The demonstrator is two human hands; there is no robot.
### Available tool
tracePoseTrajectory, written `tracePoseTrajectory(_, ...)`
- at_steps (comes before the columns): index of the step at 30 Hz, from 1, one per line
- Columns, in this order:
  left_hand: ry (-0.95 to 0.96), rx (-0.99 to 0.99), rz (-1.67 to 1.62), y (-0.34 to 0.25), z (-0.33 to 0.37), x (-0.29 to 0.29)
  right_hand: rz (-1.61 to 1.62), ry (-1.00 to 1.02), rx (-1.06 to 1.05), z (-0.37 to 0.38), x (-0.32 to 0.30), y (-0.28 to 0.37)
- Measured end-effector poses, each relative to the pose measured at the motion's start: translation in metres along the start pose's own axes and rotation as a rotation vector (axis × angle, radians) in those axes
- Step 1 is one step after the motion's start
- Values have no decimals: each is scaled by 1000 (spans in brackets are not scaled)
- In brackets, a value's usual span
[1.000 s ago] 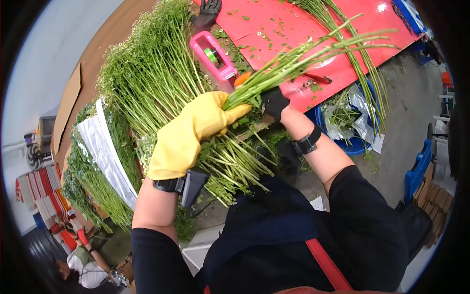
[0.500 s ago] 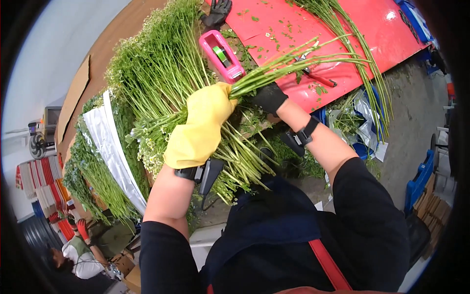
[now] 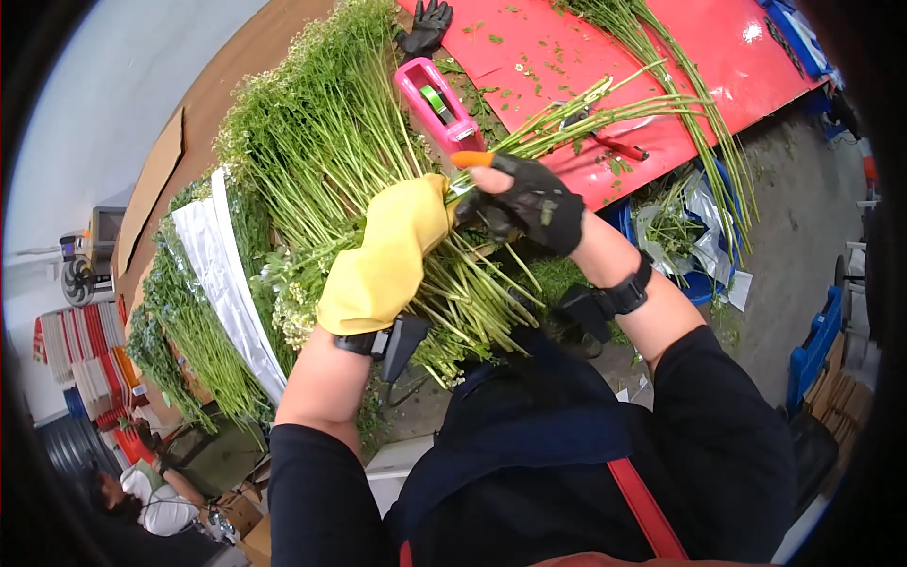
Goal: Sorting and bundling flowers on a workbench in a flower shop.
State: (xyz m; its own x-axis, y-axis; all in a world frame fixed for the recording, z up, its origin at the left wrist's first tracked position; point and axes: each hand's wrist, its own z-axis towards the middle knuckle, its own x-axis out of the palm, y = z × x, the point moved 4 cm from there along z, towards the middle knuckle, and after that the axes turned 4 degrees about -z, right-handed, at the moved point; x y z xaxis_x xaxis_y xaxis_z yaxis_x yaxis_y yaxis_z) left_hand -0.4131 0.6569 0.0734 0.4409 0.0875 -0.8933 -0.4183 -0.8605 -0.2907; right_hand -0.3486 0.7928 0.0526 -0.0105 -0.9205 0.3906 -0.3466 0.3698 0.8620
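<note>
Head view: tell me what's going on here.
A person's yellow-gloved left hand grips a bunch of green stems, whose bare ends point out over the red sheet. The black-gloved right hand is at the same bunch, close beside the left; its exact grip is hidden. A pink tape dispenser sits just beyond, with more flowering stems to its left.

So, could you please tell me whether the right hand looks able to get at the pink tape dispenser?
Probably yes: the pink tape dispenser lies just past the right hand with its top uncovered, though that hand is at the stems and would likely have to leave them first.
</note>
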Motion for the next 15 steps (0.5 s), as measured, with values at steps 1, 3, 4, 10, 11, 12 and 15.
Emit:
tracePoseTrajectory(1, 84, 21, -56, 6, -7, -3, 9, 48, 15, -10, 1, 7)
tracePoseTrajectory(3, 177, 13, -461, 24, -24, 3, -98, 74, 23, -32, -12, 12)
tracePoseTrajectory(4, 273, -31, -496, 20, -31, -3, -203, 12, -13, -40, -23, 6)
tracePoseTrajectory(10, 808, -26, -875, -11, -69, -20, -443, -72, -456, -47, -9, -28)
tracePoseTrajectory(11, 865, -5, -888, -17, -73, -18, -194, 30, -545, -47, 2, -29)
tracePoseTrajectory(12, 868, 8, -897, -21, -78, -18, -335, 69, -589, -39, 5, -28)
tracePoseTrajectory(15, 885, 52, -943, -25, -88, -14, -345, 131, -324, -33, 3, -46)
